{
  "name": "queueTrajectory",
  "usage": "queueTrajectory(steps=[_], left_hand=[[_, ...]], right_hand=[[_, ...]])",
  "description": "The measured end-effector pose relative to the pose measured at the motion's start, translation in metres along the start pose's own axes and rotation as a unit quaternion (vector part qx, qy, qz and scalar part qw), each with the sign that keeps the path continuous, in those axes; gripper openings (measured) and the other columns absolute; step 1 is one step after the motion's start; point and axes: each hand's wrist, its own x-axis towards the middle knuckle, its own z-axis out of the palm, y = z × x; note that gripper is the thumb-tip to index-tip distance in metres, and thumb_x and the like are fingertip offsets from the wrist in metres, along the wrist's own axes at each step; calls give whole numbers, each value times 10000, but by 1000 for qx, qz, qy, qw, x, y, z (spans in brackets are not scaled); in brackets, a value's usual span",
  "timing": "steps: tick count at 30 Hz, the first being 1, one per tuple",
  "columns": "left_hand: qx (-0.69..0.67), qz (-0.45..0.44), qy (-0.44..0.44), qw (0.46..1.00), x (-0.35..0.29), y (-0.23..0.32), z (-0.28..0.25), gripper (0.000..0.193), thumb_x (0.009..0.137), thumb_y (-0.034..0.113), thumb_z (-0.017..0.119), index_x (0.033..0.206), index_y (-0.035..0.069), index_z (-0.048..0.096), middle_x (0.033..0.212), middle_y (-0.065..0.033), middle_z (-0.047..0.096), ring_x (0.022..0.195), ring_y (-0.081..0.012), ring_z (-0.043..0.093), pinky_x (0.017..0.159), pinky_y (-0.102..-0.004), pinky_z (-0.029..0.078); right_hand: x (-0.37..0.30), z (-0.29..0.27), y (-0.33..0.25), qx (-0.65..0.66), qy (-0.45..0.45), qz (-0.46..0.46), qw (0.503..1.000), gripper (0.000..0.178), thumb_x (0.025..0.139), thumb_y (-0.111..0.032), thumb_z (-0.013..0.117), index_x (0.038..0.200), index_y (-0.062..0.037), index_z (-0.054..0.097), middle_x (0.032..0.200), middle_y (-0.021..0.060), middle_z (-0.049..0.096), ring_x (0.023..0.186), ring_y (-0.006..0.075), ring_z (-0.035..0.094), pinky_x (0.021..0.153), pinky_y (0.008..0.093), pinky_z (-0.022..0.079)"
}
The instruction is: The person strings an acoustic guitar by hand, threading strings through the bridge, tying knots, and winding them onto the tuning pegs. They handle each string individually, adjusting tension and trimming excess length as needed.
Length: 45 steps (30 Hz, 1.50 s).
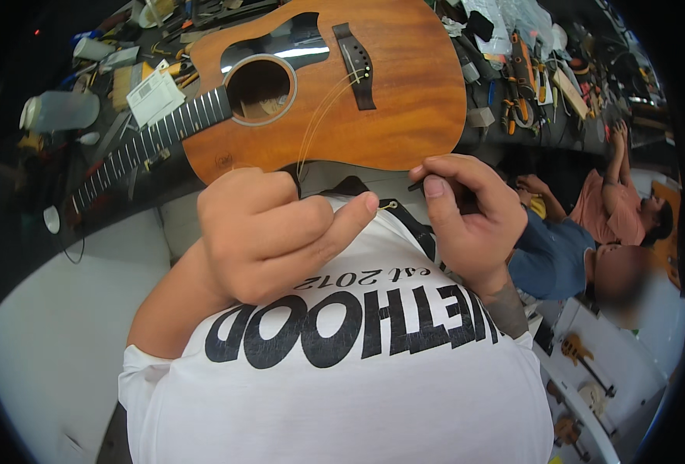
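Before me an acoustic guitar (416, 116) lies face up, its neck running off to the lower left. Thin golden strings (312, 124) leave its dark bridge (349, 54) and loop over the body's edge toward my left hand. My left hand (269, 232) is closed on a guitar string, and the string's ring-shaped ball end (392, 205) sticks out by the fingertip. Between the thumb and fingers of my right hand (478, 209) is a small dark peg (415, 185), probably a bridge pin, mostly hidden. Both hands are held above my lap, apart from each other.
Pliers and other hand tools (520, 77) crowd the bench right of the guitar. To the left are a clear plastic jar (60, 110) and a white card (155, 97). Two people (547, 251) sit close by at the right.
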Motion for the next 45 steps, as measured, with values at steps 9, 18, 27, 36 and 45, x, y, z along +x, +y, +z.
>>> queueTrajectory(steps=[9,18,27,36,45], left_hand=[[101,8,19,995,3,94,44,260,532,54,789,789,57,757,571,39,385,447,-93,294,387,-265,174],[140,-20,-19,990,2,148,47,330,554,72,800,879,41,754,618,31,439,476,-96,356,401,-258,215],[-51,-327,48,942,-19,169,39,350,699,-2,832,1029,21,718,775,-58,634,614,-113,545,532,-237,425],[-132,-346,74,926,-43,165,19,169,767,-88,740,916,-15,712,820,-85,661,671,-121,595,556,-225,454],[-92,-300,101,944,-67,158,2,206,733,-143,724,897,-19,706,819,-113,667,707,-171,637,596,-250,507]], right_hand=[[-43,-60,7,228,-282,228,904,193,939,-119,625,1001,52,692,799,16,678,719,35,570,629,195,455],[-68,-89,0,305,-331,292,844,226,925,-172,678,991,42,703,796,15,671,692,33,545,612,195,438],[-82,-62,-11,225,-284,177,915,204,911,-149,687,978,44,694,814,24,680,744,46,566,651,205,458],[-85,-25,-38,154,-280,111,941,182,913,-124,686,979,45,694,867,56,702,775,63,601,675,211,483],[-86,-7,-59,220,-299,282,885,232,927,-167,680,1019,46,688,871,30,693,768,47,588,679,192,474]])
